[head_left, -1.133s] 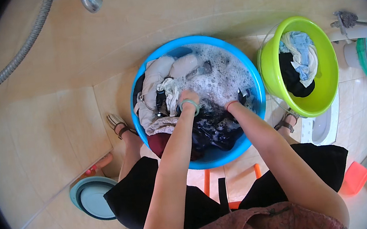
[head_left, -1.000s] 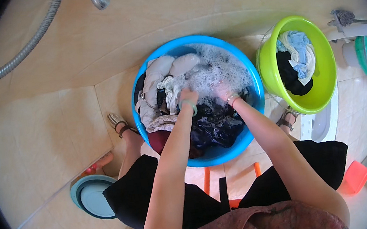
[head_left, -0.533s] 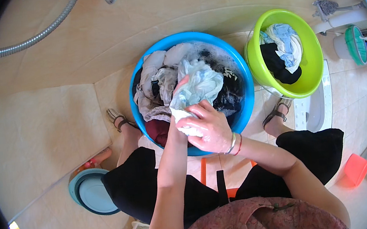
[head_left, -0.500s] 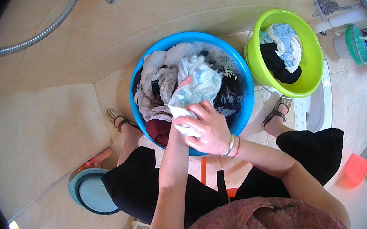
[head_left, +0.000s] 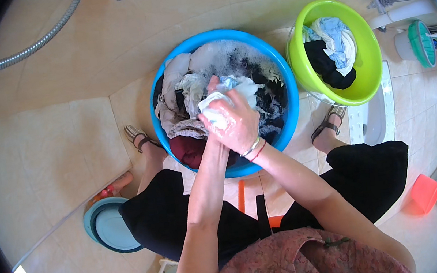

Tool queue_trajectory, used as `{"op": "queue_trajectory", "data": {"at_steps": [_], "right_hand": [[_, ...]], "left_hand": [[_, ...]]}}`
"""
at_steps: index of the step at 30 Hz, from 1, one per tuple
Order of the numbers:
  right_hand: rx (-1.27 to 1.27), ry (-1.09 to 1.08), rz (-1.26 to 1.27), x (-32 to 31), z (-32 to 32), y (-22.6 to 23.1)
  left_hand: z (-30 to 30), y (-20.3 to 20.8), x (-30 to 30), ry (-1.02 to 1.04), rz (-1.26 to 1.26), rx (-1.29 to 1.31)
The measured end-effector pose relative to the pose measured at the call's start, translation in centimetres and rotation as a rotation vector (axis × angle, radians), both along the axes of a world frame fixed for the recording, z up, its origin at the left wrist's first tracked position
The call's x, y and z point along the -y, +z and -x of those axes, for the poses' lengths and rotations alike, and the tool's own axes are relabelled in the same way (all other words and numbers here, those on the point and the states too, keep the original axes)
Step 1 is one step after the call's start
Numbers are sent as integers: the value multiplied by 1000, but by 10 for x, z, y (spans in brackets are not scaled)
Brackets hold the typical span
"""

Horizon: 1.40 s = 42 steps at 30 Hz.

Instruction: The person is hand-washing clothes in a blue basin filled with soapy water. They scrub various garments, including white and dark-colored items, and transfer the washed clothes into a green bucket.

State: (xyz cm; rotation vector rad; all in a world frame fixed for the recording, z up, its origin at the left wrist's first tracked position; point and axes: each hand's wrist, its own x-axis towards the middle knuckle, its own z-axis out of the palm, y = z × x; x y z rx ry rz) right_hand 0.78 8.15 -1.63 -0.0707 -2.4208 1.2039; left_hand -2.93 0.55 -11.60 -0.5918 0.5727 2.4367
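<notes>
A wet white-and-pale-blue garment (head_left: 246, 88) is bunched between my hands above the big blue basin (head_left: 293, 95). My right hand (head_left: 239, 121) is closed over the cloth, pressing it against the other hand. Most of my left hand (head_left: 213, 83) lies beneath; a fingertip shows past the fabric, and it grips the garment from below. Soapy water with foam (head_left: 230, 51) fills the basin's far part. Soaking around my hands are pale grey garments (head_left: 176, 84), a dark red cloth (head_left: 190, 149) and black clothing (head_left: 271, 106).
A lime-green bucket (head_left: 368, 54) with white, blue and black clothes stands right of the basin, beside a white squat toilet (head_left: 376, 124). Grey-blue basins (head_left: 115, 232) sit at lower left, and a coral-coloured tub (head_left: 426, 193) at right. A metal shower hose (head_left: 41, 46) hangs at upper left.
Both hands have pushed forward and closer together, and the right has slid further up over the left. The white garment is bunched smaller and lower toward the water.
</notes>
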Motion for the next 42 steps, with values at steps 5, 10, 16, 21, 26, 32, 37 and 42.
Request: {"op": "queue_trajectory", "data": {"at_steps": [5, 10, 16, 21, 26, 32, 37, 42], "right_hand": [[5, 27, 98, -8, 16, -22], [54, 65, 73, -30, 36, -62], [336, -245, 158, -80, 51, -122], [252, -134, -16, -102, 46, -139], [414, 157, -429, -73, 28, -146], [706, 174, -336, -59, 29, -217], [744, 78, -43, -84, 46, -303], [739, 190, -471, -72, 66, -219]], "left_hand": [[0, -34, 2, 138, 142, -78], [0, -26, -12, 169, 599, 9], [2, 1, -17, 189, 581, 4], [25, -8, 4, -27, 785, -178], [32, -56, 3, -224, 877, -199], [43, -96, 3, -276, 997, -50], [57, -131, -15, -542, 1384, -282], [52, -139, 0, -271, 1101, -190]]}}
